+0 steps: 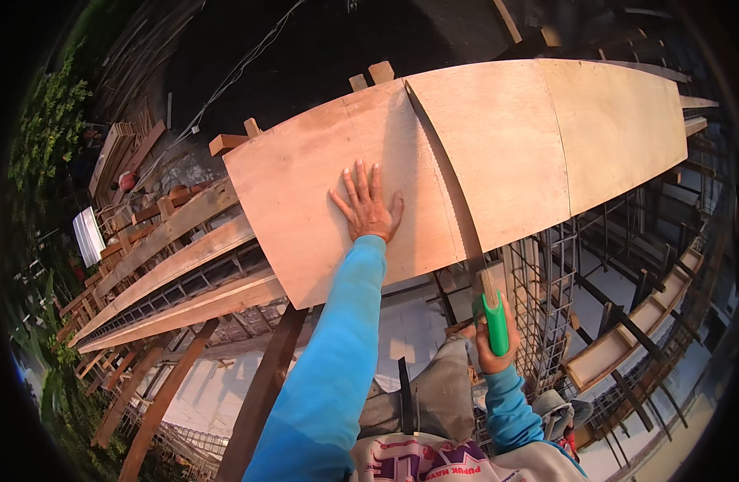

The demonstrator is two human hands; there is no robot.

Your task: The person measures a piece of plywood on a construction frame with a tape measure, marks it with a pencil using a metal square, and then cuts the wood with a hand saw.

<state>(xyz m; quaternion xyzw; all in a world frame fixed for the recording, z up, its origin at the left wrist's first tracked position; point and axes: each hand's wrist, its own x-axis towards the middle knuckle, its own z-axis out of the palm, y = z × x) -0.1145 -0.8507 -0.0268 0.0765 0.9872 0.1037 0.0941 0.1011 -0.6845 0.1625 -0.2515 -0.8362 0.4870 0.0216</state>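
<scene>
A large pale plywood sheet (pixel 498 136) lies across the timber framing in front of me. My left hand (pixel 370 203) rests flat on its left part, fingers spread. My right hand (pixel 498 333) is closed around the green handle of a handsaw (pixel 454 178). The saw's long blade lies over the plywood, reaching from the near edge to close to the far edge. A thin line (pixel 556 112) crosses the sheet to the right of the blade. How deep the teeth sit in the wood I cannot tell.
Long formwork boards (pixel 176 277) with steel bars between them run off to the left. Below the sheet's near edge stands a rebar cage (pixel 552 297). A wooden trough-like form (pixel 634 325) lies lower right, and another person (pixel 556 410) is below. Brown beams (pixel 261 394) slope under me.
</scene>
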